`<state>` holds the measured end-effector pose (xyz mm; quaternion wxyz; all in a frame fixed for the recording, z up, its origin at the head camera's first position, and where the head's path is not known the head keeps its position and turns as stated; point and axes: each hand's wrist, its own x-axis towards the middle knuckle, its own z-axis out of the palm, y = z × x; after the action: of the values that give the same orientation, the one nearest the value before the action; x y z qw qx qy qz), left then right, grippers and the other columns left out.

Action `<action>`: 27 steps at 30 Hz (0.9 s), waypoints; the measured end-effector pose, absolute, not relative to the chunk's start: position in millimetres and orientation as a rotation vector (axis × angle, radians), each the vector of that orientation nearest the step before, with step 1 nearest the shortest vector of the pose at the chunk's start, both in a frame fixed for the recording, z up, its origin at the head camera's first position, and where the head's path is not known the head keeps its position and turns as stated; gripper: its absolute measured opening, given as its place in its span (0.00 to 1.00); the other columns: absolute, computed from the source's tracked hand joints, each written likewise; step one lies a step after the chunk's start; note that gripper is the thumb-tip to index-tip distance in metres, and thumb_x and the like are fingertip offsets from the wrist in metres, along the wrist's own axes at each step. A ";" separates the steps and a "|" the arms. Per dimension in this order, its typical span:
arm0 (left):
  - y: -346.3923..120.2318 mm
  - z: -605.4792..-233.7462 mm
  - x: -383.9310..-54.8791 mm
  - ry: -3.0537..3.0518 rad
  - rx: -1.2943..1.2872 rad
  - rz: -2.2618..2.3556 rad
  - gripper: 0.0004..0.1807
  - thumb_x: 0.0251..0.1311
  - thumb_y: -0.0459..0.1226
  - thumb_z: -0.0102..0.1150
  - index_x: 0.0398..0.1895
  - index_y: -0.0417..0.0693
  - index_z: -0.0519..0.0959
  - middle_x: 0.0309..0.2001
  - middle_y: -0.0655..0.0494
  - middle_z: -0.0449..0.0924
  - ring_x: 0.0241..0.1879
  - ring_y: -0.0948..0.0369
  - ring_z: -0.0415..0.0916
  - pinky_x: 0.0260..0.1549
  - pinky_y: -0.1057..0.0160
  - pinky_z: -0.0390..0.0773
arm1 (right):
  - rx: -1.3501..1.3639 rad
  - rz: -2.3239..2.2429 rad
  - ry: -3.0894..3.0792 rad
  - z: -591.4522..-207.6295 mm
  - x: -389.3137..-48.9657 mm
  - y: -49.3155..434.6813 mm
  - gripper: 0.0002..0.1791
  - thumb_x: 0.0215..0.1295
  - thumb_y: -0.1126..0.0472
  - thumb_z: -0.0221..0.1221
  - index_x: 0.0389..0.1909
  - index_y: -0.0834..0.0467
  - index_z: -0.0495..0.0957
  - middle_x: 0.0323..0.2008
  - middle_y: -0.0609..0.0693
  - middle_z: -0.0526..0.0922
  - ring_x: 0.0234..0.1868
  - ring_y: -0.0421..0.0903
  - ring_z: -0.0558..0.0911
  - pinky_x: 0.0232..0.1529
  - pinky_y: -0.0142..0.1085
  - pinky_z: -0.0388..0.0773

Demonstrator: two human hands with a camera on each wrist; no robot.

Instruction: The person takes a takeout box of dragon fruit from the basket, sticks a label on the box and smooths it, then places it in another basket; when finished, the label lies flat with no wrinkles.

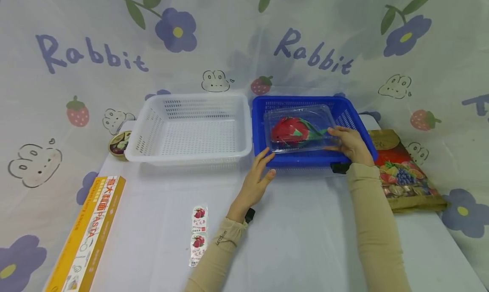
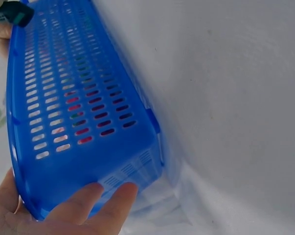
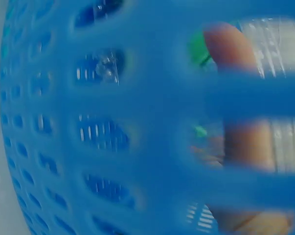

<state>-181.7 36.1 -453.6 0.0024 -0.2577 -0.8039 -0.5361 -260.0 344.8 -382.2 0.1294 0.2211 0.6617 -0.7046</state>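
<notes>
In the head view a clear plastic box (image 1: pixel 311 113) lies tilted in the blue basket (image 1: pixel 298 160). A red dragon fruit (image 1: pixel 286 130) with green leaf tips shows through the box. My right hand (image 1: pixel 350 142) reaches over the basket's front right rim and grips the box's right end. Through the basket's holes, the right wrist view shows part of that hand against clear plastic. My left hand (image 1: pixel 255 181) is at the basket's front left corner, its fingers extended and spread. In the left wrist view its fingers (image 2: pixel 79 203) overlap the basket's corner.
A white basket (image 1: pixel 189 158) stands left of the blue one. Two dragon fruit labels (image 1: pixel 199 234) lie on the white table. A yellow pasta box (image 1: pixel 85 237) is at the left, with a small round container (image 1: pixel 119 145) behind it. A fruit-printed bag (image 1: pixel 405 173) lies at the right.
</notes>
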 end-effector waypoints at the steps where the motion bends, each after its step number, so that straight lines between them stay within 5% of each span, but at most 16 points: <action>1: 36.3 -453.4 -181.5 -2.525 -0.808 -1.682 0.44 0.66 0.68 0.29 0.73 0.48 0.60 0.77 0.54 0.48 0.75 0.51 0.51 0.66 0.39 0.61 | 0.658 -2.068 1.921 -382.2 -258.4 344.2 0.46 0.69 0.57 0.56 0.77 0.55 0.36 0.79 0.48 0.40 0.78 0.50 0.45 0.39 0.36 0.85; 8: 35.6 -451.0 -180.2 -2.554 -0.809 -1.698 0.41 0.67 0.67 0.30 0.74 0.51 0.59 0.77 0.58 0.47 0.75 0.51 0.53 0.65 0.39 0.63 | 0.790 -2.191 1.926 -380.5 -246.6 338.4 0.42 0.68 0.60 0.57 0.77 0.55 0.44 0.78 0.46 0.44 0.75 0.47 0.55 0.30 0.30 0.83; 14: 35.3 -448.2 -179.5 -2.568 -0.804 -1.704 0.42 0.67 0.67 0.31 0.74 0.49 0.59 0.78 0.57 0.46 0.75 0.51 0.51 0.64 0.38 0.63 | 0.842 -2.367 1.859 -375.7 -236.3 335.2 0.40 0.66 0.62 0.58 0.76 0.56 0.50 0.76 0.47 0.51 0.54 0.37 0.70 0.28 0.32 0.84; 17: 35.5 -446.9 -178.7 -2.576 -0.794 -1.695 0.42 0.67 0.66 0.32 0.74 0.49 0.59 0.78 0.57 0.45 0.75 0.50 0.51 0.64 0.38 0.63 | 0.816 -2.469 1.790 -370.3 -231.7 333.7 0.42 0.66 0.63 0.59 0.76 0.54 0.48 0.76 0.44 0.51 0.55 0.36 0.69 0.27 0.33 0.84; 21: 35.9 -445.8 -178.1 -2.593 -0.763 -1.677 0.41 0.67 0.67 0.32 0.74 0.51 0.59 0.78 0.58 0.45 0.74 0.50 0.53 0.64 0.38 0.64 | 0.701 -2.635 1.664 -360.9 -225.8 331.5 0.36 0.65 0.67 0.59 0.72 0.55 0.56 0.63 0.43 0.66 0.54 0.38 0.70 0.27 0.37 0.84; 24: 36.3 -445.7 -177.6 -2.602 -0.741 -1.667 0.43 0.65 0.68 0.31 0.74 0.51 0.59 0.78 0.58 0.45 0.74 0.49 0.55 0.63 0.38 0.65 | 0.623 -2.725 1.575 -353.5 -221.0 329.1 0.36 0.65 0.69 0.59 0.71 0.56 0.55 0.48 0.42 0.66 0.43 0.37 0.71 0.27 0.40 0.85; 26: 36.7 -445.4 -176.8 -2.606 -0.724 -1.664 0.45 0.64 0.69 0.30 0.74 0.50 0.58 0.78 0.58 0.44 0.73 0.48 0.55 0.62 0.37 0.65 | 0.599 -2.771 1.520 -348.8 -218.0 326.9 0.38 0.64 0.69 0.59 0.72 0.56 0.54 0.48 0.44 0.66 0.43 0.38 0.71 0.26 0.42 0.84; 27: 36.9 -445.2 -176.2 -2.608 -0.716 -1.662 0.45 0.64 0.70 0.30 0.74 0.50 0.58 0.78 0.57 0.43 0.73 0.47 0.56 0.62 0.37 0.66 | 0.600 -2.777 1.506 -346.4 -216.6 325.7 0.44 0.64 0.69 0.59 0.76 0.55 0.45 0.50 0.43 0.64 0.46 0.38 0.70 0.26 0.42 0.84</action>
<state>-176.2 36.9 -445.2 -0.0166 -0.2255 -0.8215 -0.5235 -216.6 325.7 -346.4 -0.0370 0.1865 0.4680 -0.8630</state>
